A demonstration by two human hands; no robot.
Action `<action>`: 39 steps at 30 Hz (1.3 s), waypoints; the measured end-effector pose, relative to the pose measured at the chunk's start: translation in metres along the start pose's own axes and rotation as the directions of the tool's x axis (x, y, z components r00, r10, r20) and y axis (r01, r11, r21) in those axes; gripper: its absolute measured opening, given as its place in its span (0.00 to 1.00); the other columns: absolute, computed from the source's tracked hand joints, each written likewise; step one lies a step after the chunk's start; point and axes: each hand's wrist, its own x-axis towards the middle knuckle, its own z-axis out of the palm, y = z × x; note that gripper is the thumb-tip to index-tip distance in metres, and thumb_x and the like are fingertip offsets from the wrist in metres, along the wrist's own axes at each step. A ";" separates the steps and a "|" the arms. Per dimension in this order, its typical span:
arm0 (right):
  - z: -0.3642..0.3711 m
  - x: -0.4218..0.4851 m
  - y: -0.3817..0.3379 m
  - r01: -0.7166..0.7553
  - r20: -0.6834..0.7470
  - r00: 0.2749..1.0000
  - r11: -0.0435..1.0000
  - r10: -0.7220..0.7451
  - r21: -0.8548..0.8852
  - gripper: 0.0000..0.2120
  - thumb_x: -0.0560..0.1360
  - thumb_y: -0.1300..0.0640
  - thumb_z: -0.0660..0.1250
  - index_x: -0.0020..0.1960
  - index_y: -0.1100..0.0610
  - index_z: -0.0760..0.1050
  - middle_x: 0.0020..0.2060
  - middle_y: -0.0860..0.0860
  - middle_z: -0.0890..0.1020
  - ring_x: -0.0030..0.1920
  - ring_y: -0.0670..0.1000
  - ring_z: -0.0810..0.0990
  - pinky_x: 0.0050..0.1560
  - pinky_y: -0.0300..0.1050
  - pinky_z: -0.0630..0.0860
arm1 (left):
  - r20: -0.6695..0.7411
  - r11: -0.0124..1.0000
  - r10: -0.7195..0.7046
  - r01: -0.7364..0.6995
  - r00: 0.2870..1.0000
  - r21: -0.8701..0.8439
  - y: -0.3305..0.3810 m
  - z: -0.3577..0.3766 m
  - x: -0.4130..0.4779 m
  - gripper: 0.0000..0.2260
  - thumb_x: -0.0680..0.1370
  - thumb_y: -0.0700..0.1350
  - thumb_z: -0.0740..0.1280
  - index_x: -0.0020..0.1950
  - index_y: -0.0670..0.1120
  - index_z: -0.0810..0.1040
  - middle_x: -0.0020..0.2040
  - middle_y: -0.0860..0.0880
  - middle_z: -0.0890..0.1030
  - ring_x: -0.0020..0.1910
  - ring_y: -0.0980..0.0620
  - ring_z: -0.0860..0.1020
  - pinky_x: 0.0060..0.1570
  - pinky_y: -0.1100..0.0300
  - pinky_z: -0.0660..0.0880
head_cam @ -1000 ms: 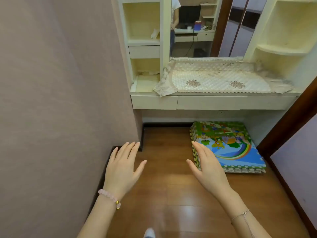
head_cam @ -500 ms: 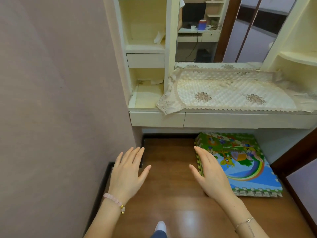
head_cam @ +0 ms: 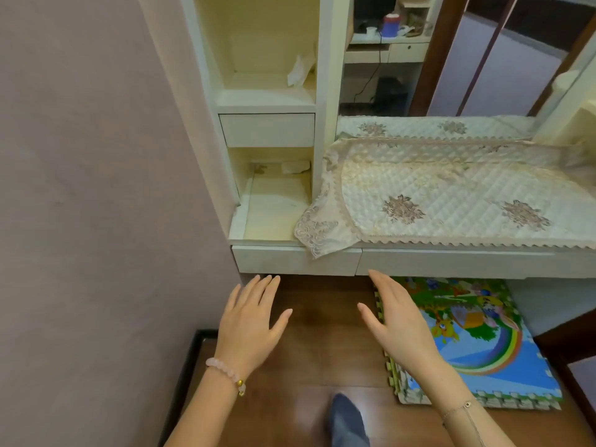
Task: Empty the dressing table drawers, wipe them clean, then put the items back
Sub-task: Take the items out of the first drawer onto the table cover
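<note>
Just below the dressing table point(head_cam: 274, 217) front, your left hand point(head_cam: 250, 321) and right hand point(head_cam: 400, 321) hover over the wooden floor point(head_cam: 316, 317), fingers straight and holding nothing, a pink bead bracelet point(head_cam: 225, 372) on the left wrist. Directly above them the small left drawer point(head_cam: 283, 262) and the wide drawer point(head_cam: 467, 264) are both closed, as is the little drawer point(head_cam: 267, 130) in the shelf tower. A lace-edged quilted cloth point(head_cam: 435, 201) covers the tabletop, one corner drooping over the small left drawer's front, and a stack of colourful foam mats point(head_cam: 477, 343) lies on the floor under the table.
</note>
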 end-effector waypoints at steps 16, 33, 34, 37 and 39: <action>0.033 0.214 0.056 0.175 0.221 0.959 0.984 -0.177 0.032 0.27 0.78 0.49 0.60 0.74 0.54 0.57 0.72 0.49 0.64 0.71 0.48 0.61 0.67 0.34 0.51 | 0.051 0.967 -0.214 0.219 0.976 -0.130 -0.013 0.062 0.149 0.27 0.77 0.60 0.52 0.69 0.45 0.69 0.67 0.48 0.74 0.66 0.49 0.71 0.66 0.53 0.63; 0.120 0.282 0.077 0.268 0.419 0.883 0.960 -0.211 -0.080 0.26 0.77 0.45 0.53 0.72 0.52 0.63 0.72 0.50 0.65 0.74 0.54 0.60 0.72 0.54 0.56 | 0.917 -0.943 -0.256 0.131 0.307 -0.307 -0.026 0.227 0.192 0.28 0.80 0.57 0.55 0.75 0.42 0.58 0.74 0.42 0.60 0.73 0.44 0.60 0.70 0.45 0.56; 0.120 0.282 0.078 0.270 0.416 0.884 0.959 -0.212 -0.084 0.26 0.76 0.43 0.52 0.72 0.51 0.63 0.72 0.50 0.65 0.74 0.54 0.60 0.72 0.53 0.55 | 0.919 -0.949 -0.240 0.125 0.312 -0.290 -0.026 0.233 0.196 0.29 0.80 0.58 0.55 0.75 0.43 0.57 0.75 0.42 0.60 0.73 0.44 0.59 0.71 0.45 0.56; 0.122 0.281 0.080 0.279 0.404 0.886 0.957 -0.226 -0.079 0.29 0.75 0.40 0.47 0.73 0.51 0.62 0.72 0.49 0.65 0.74 0.53 0.59 0.72 0.52 0.54 | 0.919 -0.962 -0.211 0.097 0.332 -0.256 -0.025 0.246 0.203 0.30 0.79 0.59 0.53 0.75 0.43 0.57 0.74 0.42 0.61 0.73 0.43 0.60 0.71 0.43 0.55; 0.123 0.281 0.081 0.282 0.402 0.886 0.957 -0.232 -0.070 0.29 0.76 0.39 0.47 0.73 0.50 0.61 0.73 0.48 0.63 0.74 0.51 0.58 0.72 0.50 0.52 | 0.919 -0.964 -0.212 0.081 0.332 -0.251 -0.025 0.252 0.205 0.30 0.79 0.60 0.53 0.75 0.43 0.59 0.73 0.41 0.63 0.72 0.43 0.61 0.70 0.43 0.56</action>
